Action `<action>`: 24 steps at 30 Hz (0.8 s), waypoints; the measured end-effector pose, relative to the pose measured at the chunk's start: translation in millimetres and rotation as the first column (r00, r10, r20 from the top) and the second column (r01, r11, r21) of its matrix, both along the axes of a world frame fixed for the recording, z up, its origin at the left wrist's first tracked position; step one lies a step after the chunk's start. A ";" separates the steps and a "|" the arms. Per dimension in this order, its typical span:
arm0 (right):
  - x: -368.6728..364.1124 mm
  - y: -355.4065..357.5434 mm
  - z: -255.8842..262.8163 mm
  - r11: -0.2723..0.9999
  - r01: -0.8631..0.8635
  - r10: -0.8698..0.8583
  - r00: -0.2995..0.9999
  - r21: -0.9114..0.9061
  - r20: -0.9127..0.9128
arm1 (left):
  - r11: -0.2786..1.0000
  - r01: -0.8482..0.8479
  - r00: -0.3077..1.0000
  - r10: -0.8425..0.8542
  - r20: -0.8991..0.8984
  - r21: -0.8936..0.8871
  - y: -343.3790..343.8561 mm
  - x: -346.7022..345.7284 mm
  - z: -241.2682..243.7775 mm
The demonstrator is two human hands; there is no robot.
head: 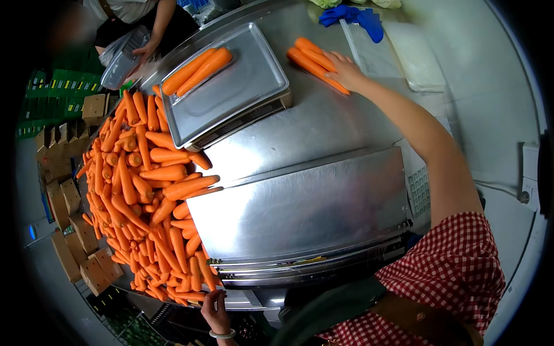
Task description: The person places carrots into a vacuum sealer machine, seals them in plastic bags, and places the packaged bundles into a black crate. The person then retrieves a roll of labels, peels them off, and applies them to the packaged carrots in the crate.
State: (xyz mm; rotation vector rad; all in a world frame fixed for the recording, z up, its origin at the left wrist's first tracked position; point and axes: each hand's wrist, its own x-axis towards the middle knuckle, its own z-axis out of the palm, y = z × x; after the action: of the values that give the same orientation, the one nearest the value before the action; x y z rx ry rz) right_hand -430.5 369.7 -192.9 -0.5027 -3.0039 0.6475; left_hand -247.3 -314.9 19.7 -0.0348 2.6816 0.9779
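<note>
My right hand (346, 72) reaches across the steel table (320, 125) and grips the near end of a small group of carrots (318, 62). A thin clear edge shows under them, perhaps a tray. At the table's near edge, my left hand (215, 312), with a pale bangle at the wrist, has its fingertips beside the end of a carrot (205, 270); whether they grip anything is unclear. A large heap of loose carrots (143, 207) covers the table's left side. On the weighing scale's metal pan (242, 86), two carrots (197, 71) lie in a clear tray.
Another person's hand (147, 51) holds clear plastic trays (125, 58) at upper left. A raised steel box-like unit (303, 203) stands in front of me. Blue gloves (355, 19) and a stack of clear film or bags (413, 56) lie at upper right. Cardboard boxes (82, 233) stand beyond the heap.
</note>
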 end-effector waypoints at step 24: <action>111.5 -56.4 35.7 0.997 0.082 -0.082 0.985 0.011 0.151 | 0.794 0.566 0.821 -0.517 -0.244 0.222 223.6 -141.9 -15.1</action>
State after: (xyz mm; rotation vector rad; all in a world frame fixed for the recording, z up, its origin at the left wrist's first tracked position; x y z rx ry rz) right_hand -319.1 313.3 -157.3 -0.7020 -3.1030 0.6242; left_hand -389.1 -91.3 4.7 0.8739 2.4186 1.1853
